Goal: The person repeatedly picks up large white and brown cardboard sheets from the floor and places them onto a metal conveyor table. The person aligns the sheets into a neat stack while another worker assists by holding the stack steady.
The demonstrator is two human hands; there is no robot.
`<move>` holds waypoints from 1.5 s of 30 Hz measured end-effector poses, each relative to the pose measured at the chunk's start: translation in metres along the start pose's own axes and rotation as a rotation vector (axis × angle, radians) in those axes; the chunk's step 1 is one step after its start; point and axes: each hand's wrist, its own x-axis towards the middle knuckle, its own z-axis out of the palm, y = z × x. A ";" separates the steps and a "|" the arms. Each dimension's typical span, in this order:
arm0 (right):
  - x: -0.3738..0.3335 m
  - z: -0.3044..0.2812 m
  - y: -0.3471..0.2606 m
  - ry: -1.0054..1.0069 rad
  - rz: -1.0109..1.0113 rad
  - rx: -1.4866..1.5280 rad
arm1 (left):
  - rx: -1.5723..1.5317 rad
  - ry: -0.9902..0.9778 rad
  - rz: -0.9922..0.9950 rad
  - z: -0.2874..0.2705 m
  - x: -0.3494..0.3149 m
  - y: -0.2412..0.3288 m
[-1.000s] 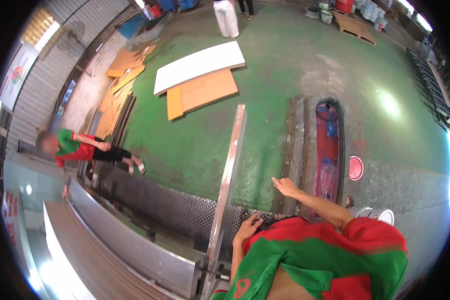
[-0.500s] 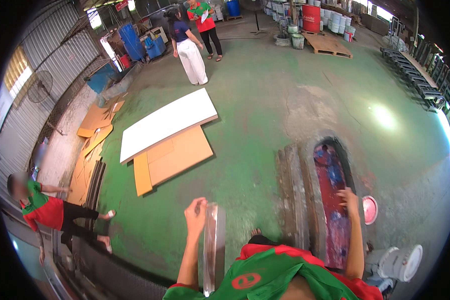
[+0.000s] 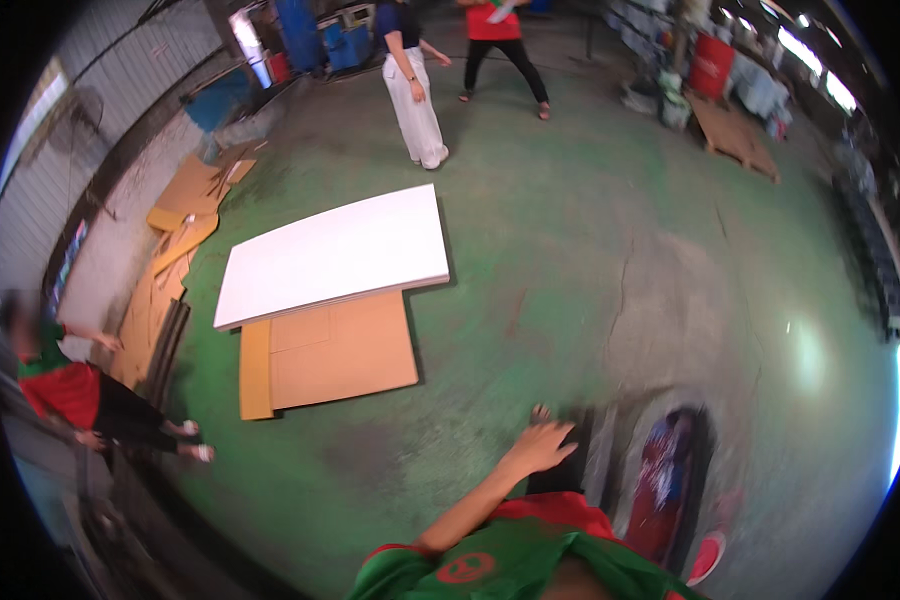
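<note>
My left hand [image 3: 542, 447] reaches across in front of me, over my dark trouser leg [image 3: 558, 478] and near my foot. Its fingers look stretched out, slightly blurred, and I see nothing in them. Just to its right lies a long trough [image 3: 660, 490] with red and blue paint-like stains inside and a dark rim. Worn ridges [image 3: 598, 460] run along the trough's near-left side. My right hand does not show.
A white board [image 3: 340, 255] lies on orange-brown cardboard [image 3: 355, 350] on the green floor. One person [image 3: 65, 385] is at the left; two people [image 3: 410, 90] stand ahead. A red-and-white round container [image 3: 707, 556] sits beside the trough. A wooden pallet [image 3: 735, 140] lies far right.
My left hand has moved right, toward the trough. My right hand, earlier over the trough, has left view, and so has the long shiny strip beside my left hand. The view has shifted.
</note>
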 end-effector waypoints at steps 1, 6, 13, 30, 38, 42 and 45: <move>0.029 -0.013 -0.047 0.011 -0.046 -0.045 | 0.039 -0.065 -0.022 -0.009 0.025 -0.025; 0.169 -0.148 -0.412 0.325 -0.411 -0.201 | 0.066 -0.294 -0.409 -0.123 0.106 -0.131; 0.259 -0.241 -1.051 0.192 -1.149 0.118 | -0.385 0.588 -0.715 -0.238 0.230 -0.348; 0.610 0.383 -1.540 -0.216 -1.075 -1.110 | -1.218 1.476 -1.750 -0.233 0.462 -0.799; 0.854 0.593 -1.694 -0.275 -1.201 -0.993 | -1.810 2.195 -1.819 -0.064 0.552 -0.985; 0.854 0.621 -1.714 -0.941 -0.471 -0.967 | -1.856 2.581 -1.142 -0.052 0.561 -0.994; 0.841 0.628 -1.697 -1.246 -0.417 -0.701 | -1.746 2.410 -1.013 -0.059 0.560 -0.998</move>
